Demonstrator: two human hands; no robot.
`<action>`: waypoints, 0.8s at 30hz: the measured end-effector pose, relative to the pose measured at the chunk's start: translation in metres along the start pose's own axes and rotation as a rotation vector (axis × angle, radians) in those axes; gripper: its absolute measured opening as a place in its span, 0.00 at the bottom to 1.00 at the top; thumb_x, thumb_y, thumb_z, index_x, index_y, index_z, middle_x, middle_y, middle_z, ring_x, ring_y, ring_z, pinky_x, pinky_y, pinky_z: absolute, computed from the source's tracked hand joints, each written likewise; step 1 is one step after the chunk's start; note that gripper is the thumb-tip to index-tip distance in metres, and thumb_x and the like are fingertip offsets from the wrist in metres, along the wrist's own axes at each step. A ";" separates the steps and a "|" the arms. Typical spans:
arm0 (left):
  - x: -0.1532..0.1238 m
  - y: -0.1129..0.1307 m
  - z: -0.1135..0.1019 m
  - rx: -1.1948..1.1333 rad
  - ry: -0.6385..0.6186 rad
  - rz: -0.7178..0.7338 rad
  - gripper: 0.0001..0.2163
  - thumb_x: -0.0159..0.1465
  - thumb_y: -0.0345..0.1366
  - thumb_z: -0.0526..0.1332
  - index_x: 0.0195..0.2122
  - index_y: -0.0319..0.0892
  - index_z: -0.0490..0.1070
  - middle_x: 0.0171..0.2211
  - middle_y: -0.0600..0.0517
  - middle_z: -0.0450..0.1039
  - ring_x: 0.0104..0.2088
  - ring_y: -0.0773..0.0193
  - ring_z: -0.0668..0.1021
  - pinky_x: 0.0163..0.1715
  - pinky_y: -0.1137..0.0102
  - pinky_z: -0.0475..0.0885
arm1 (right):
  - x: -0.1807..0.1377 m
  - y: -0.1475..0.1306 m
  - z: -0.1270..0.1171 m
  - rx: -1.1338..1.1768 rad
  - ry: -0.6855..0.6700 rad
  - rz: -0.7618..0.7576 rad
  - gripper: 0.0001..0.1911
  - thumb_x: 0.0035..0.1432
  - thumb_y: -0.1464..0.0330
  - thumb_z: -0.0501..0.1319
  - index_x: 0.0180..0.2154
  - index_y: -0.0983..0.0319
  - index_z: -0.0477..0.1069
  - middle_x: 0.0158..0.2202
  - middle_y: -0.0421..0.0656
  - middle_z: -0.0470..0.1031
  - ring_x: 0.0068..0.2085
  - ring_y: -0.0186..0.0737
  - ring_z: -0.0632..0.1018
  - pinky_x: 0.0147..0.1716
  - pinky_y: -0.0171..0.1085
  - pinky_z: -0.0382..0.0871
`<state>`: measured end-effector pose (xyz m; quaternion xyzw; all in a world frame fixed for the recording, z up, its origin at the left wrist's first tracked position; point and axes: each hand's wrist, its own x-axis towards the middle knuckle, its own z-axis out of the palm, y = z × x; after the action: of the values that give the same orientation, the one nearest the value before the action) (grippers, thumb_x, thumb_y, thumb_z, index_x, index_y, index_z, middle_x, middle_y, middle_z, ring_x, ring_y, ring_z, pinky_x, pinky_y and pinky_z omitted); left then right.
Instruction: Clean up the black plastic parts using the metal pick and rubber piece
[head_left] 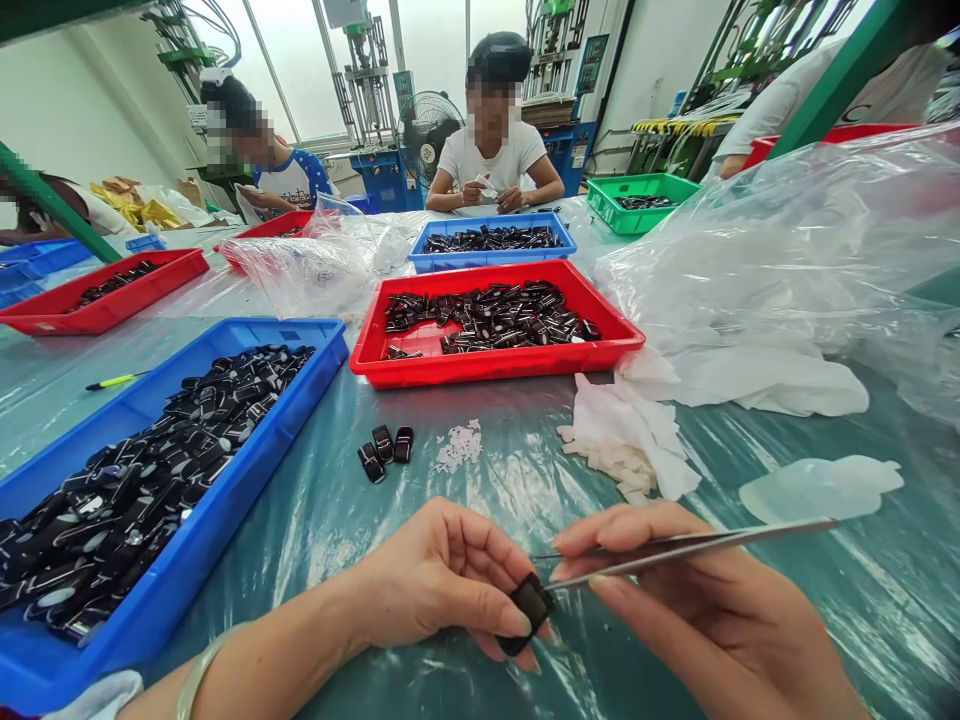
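My left hand [457, 580] grips a small black plastic part [529, 606] between thumb and fingers, low in the middle of the view. In my right hand [697, 590] is a pair of metal tweezers [697, 548], pinched between thumb and fingers. Their tips reach the upper right edge of the black part; whether they grip anything there I cannot tell. Beyond my left hand, three dark parts [383, 445] lie on the table beside a patch of small white scraps [459, 446].
A blue tray [247, 500] heaped with black parts stands at left, a red tray [495, 372] ahead. Behind it is another blue tray [487, 262]. Crumpled white cloth [630, 430], a translucent bottle [821, 488] and plastic sheeting [787, 240] lie at right. Co-workers sit across the table.
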<state>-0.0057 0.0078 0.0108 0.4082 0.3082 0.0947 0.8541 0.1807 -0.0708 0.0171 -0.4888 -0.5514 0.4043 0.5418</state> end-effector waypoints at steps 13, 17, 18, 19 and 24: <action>0.000 0.002 -0.001 0.027 -0.007 0.009 0.09 0.49 0.29 0.68 0.32 0.33 0.77 0.29 0.47 0.77 0.25 0.68 0.79 0.23 0.79 0.74 | -0.007 0.007 0.000 -0.134 -0.090 -0.208 0.20 0.56 0.79 0.55 0.45 0.49 0.64 0.40 0.39 0.75 0.41 0.38 0.78 0.36 0.33 0.76; 0.000 0.001 -0.002 0.028 0.002 0.017 0.09 0.49 0.29 0.67 0.32 0.33 0.77 0.29 0.46 0.77 0.25 0.67 0.79 0.23 0.79 0.74 | -0.006 0.009 0.005 -0.141 -0.095 -0.235 0.20 0.57 0.81 0.53 0.44 0.51 0.63 0.40 0.40 0.74 0.43 0.37 0.77 0.38 0.33 0.76; 0.001 0.000 -0.002 0.027 0.002 0.021 0.09 0.49 0.29 0.67 0.32 0.33 0.77 0.29 0.46 0.77 0.25 0.67 0.79 0.23 0.79 0.74 | -0.006 0.010 0.005 -0.143 -0.096 -0.247 0.20 0.57 0.81 0.52 0.44 0.51 0.64 0.40 0.40 0.74 0.43 0.37 0.77 0.37 0.33 0.76; 0.001 0.000 -0.002 0.027 0.003 0.026 0.10 0.49 0.29 0.67 0.33 0.33 0.77 0.29 0.46 0.77 0.25 0.67 0.79 0.23 0.79 0.74 | -0.006 0.011 0.005 -0.146 -0.095 -0.255 0.20 0.57 0.81 0.52 0.44 0.52 0.64 0.40 0.40 0.74 0.43 0.36 0.77 0.36 0.32 0.76; 0.000 0.000 -0.003 0.045 -0.004 0.032 0.10 0.49 0.30 0.68 0.33 0.33 0.77 0.29 0.46 0.78 0.25 0.67 0.79 0.24 0.78 0.73 | -0.009 0.011 0.005 -0.172 -0.118 -0.278 0.22 0.55 0.83 0.53 0.45 0.52 0.64 0.41 0.41 0.74 0.43 0.37 0.77 0.38 0.33 0.75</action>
<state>-0.0071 0.0095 0.0091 0.4324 0.3021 0.1007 0.8436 0.1759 -0.0766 0.0043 -0.4278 -0.6770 0.3050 0.5154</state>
